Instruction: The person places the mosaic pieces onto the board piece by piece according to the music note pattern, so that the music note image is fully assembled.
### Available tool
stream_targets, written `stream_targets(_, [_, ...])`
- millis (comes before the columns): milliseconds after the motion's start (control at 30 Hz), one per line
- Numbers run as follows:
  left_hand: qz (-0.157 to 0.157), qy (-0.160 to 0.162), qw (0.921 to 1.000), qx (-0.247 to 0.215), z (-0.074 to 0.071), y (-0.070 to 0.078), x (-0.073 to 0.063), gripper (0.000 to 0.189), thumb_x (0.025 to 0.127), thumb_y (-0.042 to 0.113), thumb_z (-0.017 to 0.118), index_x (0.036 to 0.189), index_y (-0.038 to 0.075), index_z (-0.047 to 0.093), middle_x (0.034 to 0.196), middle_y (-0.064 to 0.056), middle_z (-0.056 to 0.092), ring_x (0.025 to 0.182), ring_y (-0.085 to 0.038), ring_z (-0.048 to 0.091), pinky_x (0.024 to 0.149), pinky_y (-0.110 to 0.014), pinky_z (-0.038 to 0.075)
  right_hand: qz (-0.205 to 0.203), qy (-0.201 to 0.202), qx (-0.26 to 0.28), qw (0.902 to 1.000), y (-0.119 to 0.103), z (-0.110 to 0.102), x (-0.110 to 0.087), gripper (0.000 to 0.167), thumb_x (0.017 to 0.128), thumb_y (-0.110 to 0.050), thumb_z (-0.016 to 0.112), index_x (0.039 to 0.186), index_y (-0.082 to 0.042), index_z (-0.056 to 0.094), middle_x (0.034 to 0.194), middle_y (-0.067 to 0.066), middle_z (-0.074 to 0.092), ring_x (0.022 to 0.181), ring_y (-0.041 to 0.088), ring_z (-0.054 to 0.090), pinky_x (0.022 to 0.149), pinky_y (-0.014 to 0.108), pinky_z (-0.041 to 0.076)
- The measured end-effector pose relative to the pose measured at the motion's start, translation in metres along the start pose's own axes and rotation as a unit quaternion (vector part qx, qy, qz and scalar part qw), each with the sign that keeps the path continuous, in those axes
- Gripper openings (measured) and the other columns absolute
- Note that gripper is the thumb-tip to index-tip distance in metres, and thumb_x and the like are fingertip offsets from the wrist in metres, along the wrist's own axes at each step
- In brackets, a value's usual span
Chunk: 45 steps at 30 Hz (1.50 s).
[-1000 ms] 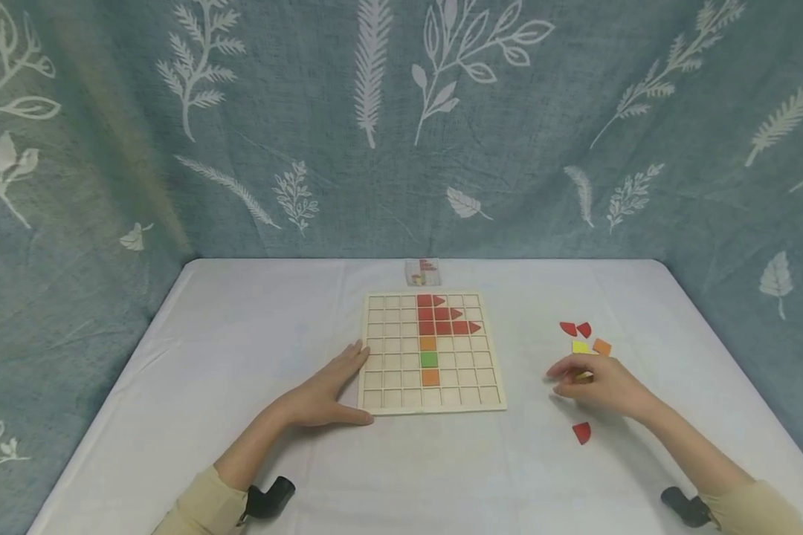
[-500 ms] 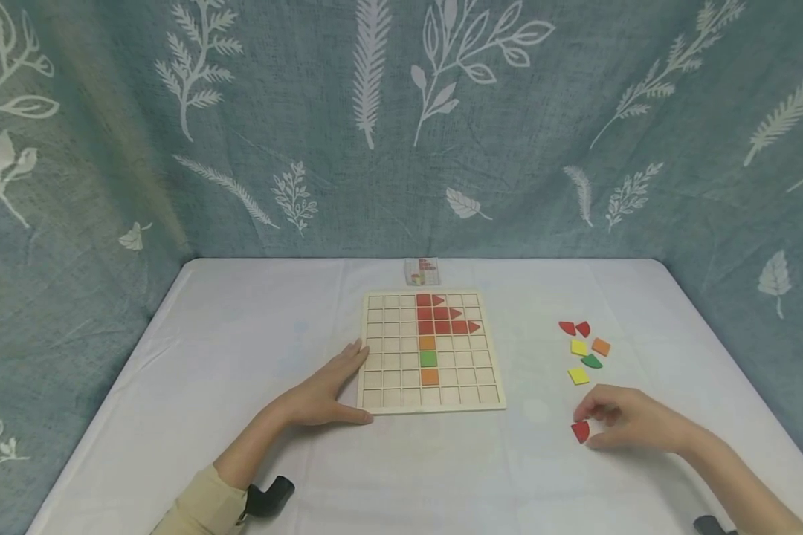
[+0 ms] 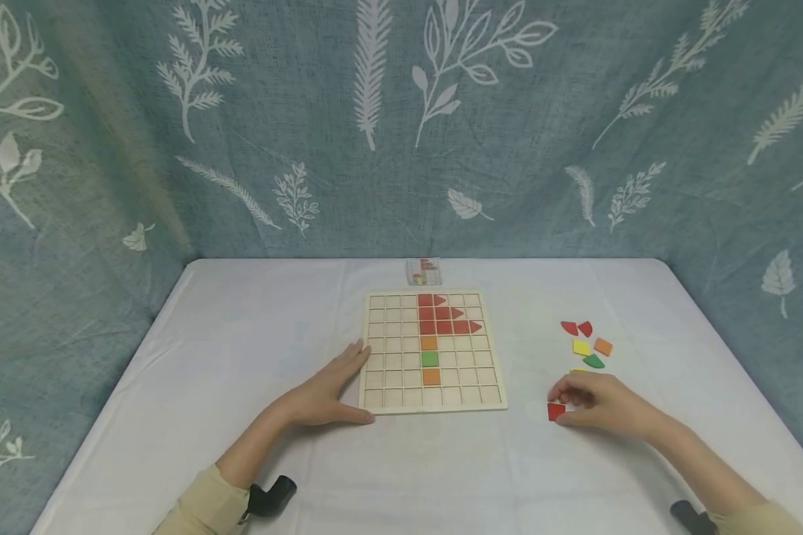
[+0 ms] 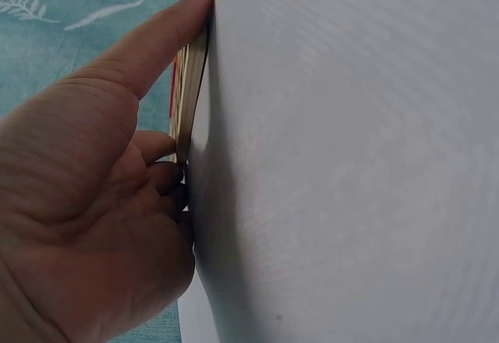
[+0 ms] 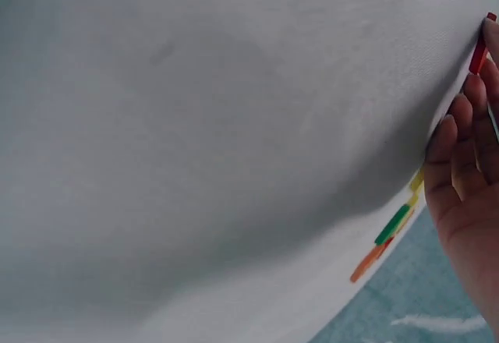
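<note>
Right hand [image 3: 602, 401] pinches 1 red piece [image 3: 555, 412]; left hand [image 3: 323, 392], thumb spread wide, touches the gridded board [image 3: 468, 377]

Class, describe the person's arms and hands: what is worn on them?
Beige fabric sleeves end partway along both forearms. A curved black device sits at the end of each sleeve; its fastening is mostly hidden. The left hand and right hand are bare, with no gloves or rings visible.

Soft, even light fills the head view; both wrist views are dimmer, the right one blurrier, with a soft shadow beside the bare left hand [image 4: 93, 195] on the white cloth-covered surface [image 4: 351, 164].
</note>
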<state>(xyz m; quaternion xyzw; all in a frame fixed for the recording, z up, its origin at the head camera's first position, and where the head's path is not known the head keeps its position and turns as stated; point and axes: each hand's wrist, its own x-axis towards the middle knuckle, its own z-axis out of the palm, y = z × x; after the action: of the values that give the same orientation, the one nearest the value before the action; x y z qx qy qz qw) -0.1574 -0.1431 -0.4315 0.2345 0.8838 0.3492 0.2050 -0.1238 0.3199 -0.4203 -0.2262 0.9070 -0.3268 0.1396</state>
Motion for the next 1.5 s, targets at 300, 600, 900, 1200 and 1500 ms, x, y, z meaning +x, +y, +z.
stream_targets(300, [0.002, 0.002, 1.0, 0.002, 0.002, -0.003, 0.001, 0.109, 0.076, 0.041, 0.082, 0.155, 0.001, 0.019, 0.162, -0.018, 0.008, 0.148, -0.035, 0.005, 0.118, -0.053, 0.012, -0.041, -0.007, 0.003, 0.9991, -0.004, 0.007, 0.014, 0.022, 0.084, -0.033, 0.078, 0.101, -0.023, 0.069, 0.095, -0.014, 0.065, 0.086, 0.007, 0.06, 0.079, 0.022, 0.054])
stream_targets(600, [0.001, 0.004, 1.0, 0.001, 0.002, -0.003, 0.001, 0.108, 0.076, 0.039, 0.083, 0.154, 0.001, 0.02, 0.162, -0.018, 0.008, 0.148, -0.035, 0.005, 0.118, -0.053, 0.013, -0.028, -0.002, 0.036, 0.999, -0.019, 0.017, 0.031, 0.024, 0.084, -0.039, 0.076, 0.103, -0.027, 0.071, 0.094, -0.014, 0.067, 0.088, 0.009, 0.06, 0.079, 0.024, 0.052])
stream_targets(900, [-0.004, 0.006, 1.0, 0.006, 0.003, -0.003, 0.001, 0.109, 0.075, 0.04, 0.083, 0.155, 0.001, 0.019, 0.162, -0.018, 0.008, 0.148, -0.035, 0.005, 0.118, -0.053, 0.013, -0.048, 0.018, 0.055, 0.9972, -0.047, 0.036, 0.063, 0.024, 0.082, -0.03, 0.08, 0.104, -0.024, 0.073, 0.085, -0.012, 0.064, 0.079, 0.013, 0.057, 0.072, 0.025, 0.05])
stream_targets(1200, [0.003, 0.005, 1.0, 0.007, 0.004, -0.005, 0.001, 0.109, 0.076, 0.042, 0.082, 0.155, 0.001, 0.019, 0.162, -0.018, 0.008, 0.148, -0.034, 0.005, 0.118, -0.053, 0.013, -0.072, -0.005, 0.02, 0.9972, -0.072, 0.059, 0.096, 0.023, 0.082, -0.034, 0.08, 0.102, -0.025, 0.072, 0.093, -0.017, 0.066, 0.084, 0.01, 0.056, 0.074, 0.025, 0.05])
stream_targets(1500, [0.002, 0.006, 0.9999, 0.008, 0.004, -0.006, 0.001, 0.108, 0.076, 0.042, 0.082, 0.155, 0.002, 0.019, 0.162, -0.017, 0.008, 0.148, -0.034, 0.005, 0.118, -0.053, 0.013, -0.125, -0.008, -0.053, 0.9907, -0.088, 0.073, 0.115, 0.018, 0.084, -0.028, 0.078, 0.1, -0.023, 0.074, 0.092, -0.02, 0.064, 0.084, 0.004, 0.054, 0.076, 0.025, 0.049])
